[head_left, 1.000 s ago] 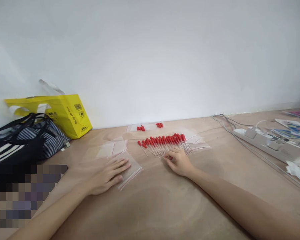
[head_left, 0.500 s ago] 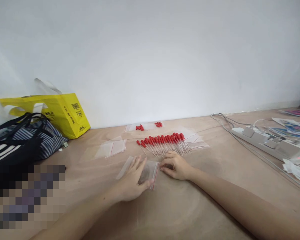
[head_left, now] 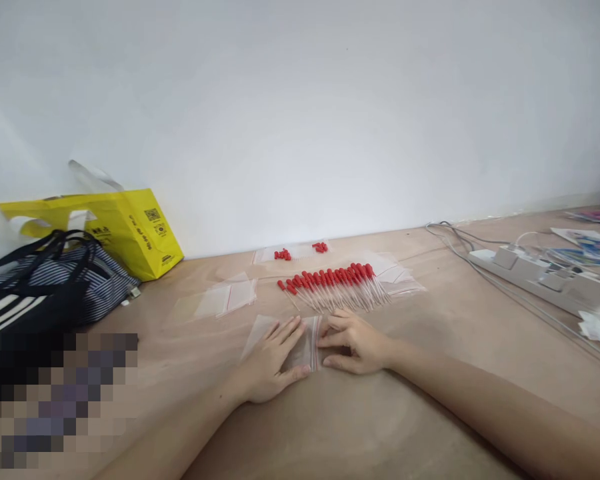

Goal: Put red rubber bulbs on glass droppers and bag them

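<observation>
Both hands shift since 1 s ago: our L hand [head_left: 270, 363] goes right w/ the clear zip bag [head_left: 303, 347], which is turned so its red-lined seal edge faces our R hand [head_left: 363, 343]; R comes in a bit. Net: we now have both hands at one bag, approx. centred.

Grip: L fingers spread, palm down, pressing bag flat on tabletop [head_left: 280, 433]. R fingers curled, tips at seal edge, thumb apart from index; can't tell if we pinch film. Bag lies under L fingers + thumb, seal just beside R tips.

Row of red-topped droppers [head_left: 330, 277] sits beyond R hand, stems toward us. Smallest: loose red bulbs [head_left: 283, 255], farther back nr. wall.
</observation>
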`<state>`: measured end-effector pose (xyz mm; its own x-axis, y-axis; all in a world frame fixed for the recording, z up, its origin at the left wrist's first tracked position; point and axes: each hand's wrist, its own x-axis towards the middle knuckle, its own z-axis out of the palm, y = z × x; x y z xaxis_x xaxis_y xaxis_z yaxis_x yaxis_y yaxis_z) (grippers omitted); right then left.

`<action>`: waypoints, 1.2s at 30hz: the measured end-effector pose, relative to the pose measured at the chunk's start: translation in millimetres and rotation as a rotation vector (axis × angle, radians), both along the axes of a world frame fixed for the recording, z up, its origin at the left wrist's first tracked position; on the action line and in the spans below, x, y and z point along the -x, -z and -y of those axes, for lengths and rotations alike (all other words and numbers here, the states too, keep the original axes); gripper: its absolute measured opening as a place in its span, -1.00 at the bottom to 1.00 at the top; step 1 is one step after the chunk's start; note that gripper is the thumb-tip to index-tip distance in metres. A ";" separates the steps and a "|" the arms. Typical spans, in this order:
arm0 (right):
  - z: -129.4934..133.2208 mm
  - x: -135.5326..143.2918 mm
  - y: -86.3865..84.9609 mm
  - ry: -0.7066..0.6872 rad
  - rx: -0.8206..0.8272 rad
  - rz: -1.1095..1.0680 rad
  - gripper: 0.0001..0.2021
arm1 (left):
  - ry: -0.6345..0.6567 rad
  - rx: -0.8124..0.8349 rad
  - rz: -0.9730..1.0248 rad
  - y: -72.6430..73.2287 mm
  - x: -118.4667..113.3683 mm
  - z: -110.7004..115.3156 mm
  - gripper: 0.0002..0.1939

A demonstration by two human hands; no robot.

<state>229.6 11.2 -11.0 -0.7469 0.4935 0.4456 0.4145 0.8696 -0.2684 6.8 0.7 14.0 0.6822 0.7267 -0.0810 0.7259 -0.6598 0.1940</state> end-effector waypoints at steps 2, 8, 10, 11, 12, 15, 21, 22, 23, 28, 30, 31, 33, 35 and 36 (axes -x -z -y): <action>2.4 2.8 -0.7 -0.071 0.020 0.034 -0.64 | -0.026 -0.011 0.003 1.8 0.0 0.9 -0.28; 2.9 4.9 -1.7 -0.172 0.106 0.087 -0.54 | -0.064 -0.013 0.043 8.1 2.6 0.8 -0.27; 1.5 3.4 -2.7 -0.179 0.135 0.093 -0.54 | -0.082 -0.023 0.059 5.8 6.0 -0.6 -0.28; 0.6 2.7 -2.9 -0.180 0.154 0.092 -0.54 | -0.083 -0.037 0.068 4.2 8.3 -1.6 -0.27; -0.4 2.0 -2.8 -0.178 0.179 0.087 -0.54 | -0.072 -0.052 0.077 2.7 11.1 -2.9 -0.26; -3.0 0.8 0.1 -0.174 0.277 0.042 -0.53 | -0.007 -0.048 0.121 1.3 19.8 -6.6 -0.16; -5.5 1.1 2.5 -0.187 0.425 -0.167 -0.62 | -0.072 -0.004 0.213 10.3 26.2 -8.9 -0.26; -7.7 2.2 0.7 -0.159 0.430 -0.202 -0.67 | -0.083 -0.004 0.220 11.0 25.5 -8.9 -0.28; -11.3 4.1 -1.6 -0.102 0.426 -0.230 -0.72 | -0.094 -0.003 0.226 11.1 24.7 -8.9 -0.29; -46.6 29.2 -16.8 0.578 0.251 -0.210 -0.88 | -0.132 0.001 0.241 7.1 20.9 -7.3 -0.36; -62.5 45.3 -22.8 0.762 0.232 -0.116 -0.85 | -0.131 0.004 0.237 5.7 20.6 -6.4 -0.38; -69.3 53.6 -25.4 0.844 0.240 -0.060 -0.84 | -0.132 0.005 0.236 5.4 20.8 -5.9 -0.38; -79.9 68.6 -29.6 0.962 0.285 0.049 -0.80 | -0.140 0.007 0.234 5.3 21.3 -5.4 -0.38; -86.7 79.5 -32.3 1.014 0.326 0.108 -0.77 | -0.135 0.003 0.239 5.5 21.8 -5.4 -0.39; -89.0 83.2 -33.1 1.019 0.339 0.117 -0.77 | -0.126 -0.002 0.244 5.6 21.9 -5.5 -0.41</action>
